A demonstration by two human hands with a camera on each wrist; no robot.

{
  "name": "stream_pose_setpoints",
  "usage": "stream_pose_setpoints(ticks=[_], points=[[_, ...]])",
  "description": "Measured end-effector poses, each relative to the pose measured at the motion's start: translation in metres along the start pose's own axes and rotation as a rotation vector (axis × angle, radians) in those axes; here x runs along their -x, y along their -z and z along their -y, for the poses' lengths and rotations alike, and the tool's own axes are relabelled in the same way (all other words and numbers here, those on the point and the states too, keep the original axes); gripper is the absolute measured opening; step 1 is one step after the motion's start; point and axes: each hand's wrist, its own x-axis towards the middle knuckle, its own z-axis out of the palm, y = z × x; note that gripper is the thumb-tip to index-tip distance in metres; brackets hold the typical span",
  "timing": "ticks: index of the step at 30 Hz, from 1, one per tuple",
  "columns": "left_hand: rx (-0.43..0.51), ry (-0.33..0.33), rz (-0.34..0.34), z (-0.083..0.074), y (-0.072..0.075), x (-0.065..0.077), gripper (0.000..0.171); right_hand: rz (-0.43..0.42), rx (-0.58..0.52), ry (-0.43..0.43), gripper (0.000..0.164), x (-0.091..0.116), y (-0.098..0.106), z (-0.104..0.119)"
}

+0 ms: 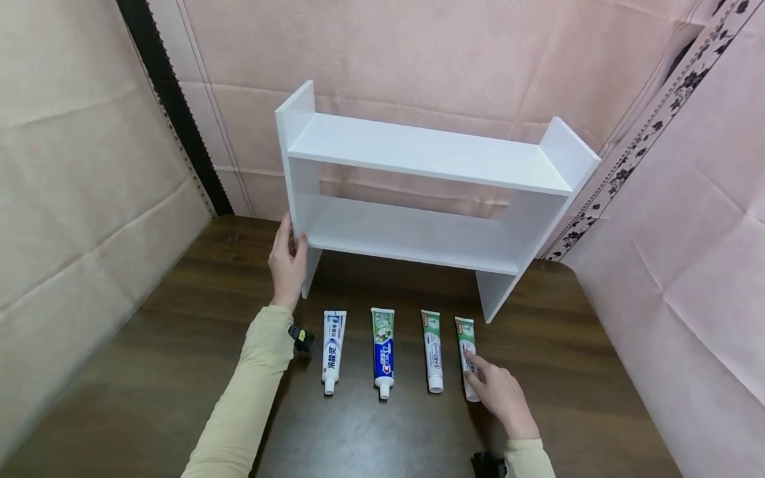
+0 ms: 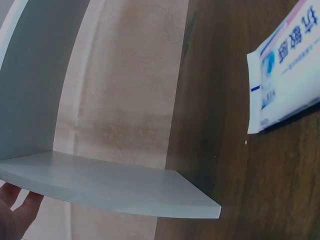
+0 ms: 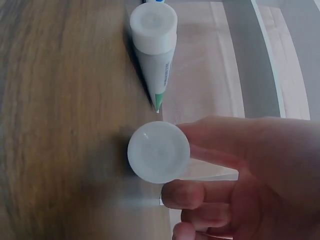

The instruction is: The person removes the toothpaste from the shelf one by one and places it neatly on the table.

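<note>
A white two-tier shelf (image 1: pixel 406 229) stands on the wooden table. My left hand (image 1: pixel 288 265) touches the outer face of its left side panel (image 2: pixel 120 187); in the left wrist view its fingertips meet the panel from outside. In front of the shelf, several toothpaste tubes lie in a row, caps toward me. My right hand (image 1: pixel 499 395) pinches the rightmost green-and-white toothpaste tube (image 1: pixel 465 332) between thumb and fingers. The right wrist view shows its round white cap (image 3: pixel 159 152) end-on, hiding most of the tube behind it.
Left of the held tube lie a similar green-and-white tube (image 1: pixel 432 348), a blue-and-green tube (image 1: pixel 384 348) and a white-and-blue tube (image 1: pixel 333 345). Pale cloth walls (image 1: pixel 418 53) enclose the table (image 1: pixel 149 378) at the back and both sides.
</note>
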Motion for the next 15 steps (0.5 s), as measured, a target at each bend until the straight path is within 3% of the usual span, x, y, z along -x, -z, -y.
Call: stream_pose_setpoints(ticks=[5,10,15], points=[[0.027,0.014,0.008,0.002,0.001,-0.002,0.052,-0.006,0.004,0.005,0.042,0.001,0.004,0.003],[0.082,0.034,0.012,-0.005,-0.002,-0.006,0.054,-0.046,0.029,0.015,0.045,-0.003,0.012,0.008],[-0.035,0.003,-0.050,-0.024,-0.005,0.002,0.063,-0.160,0.020,0.059,0.052,-0.007,0.022,0.014]])
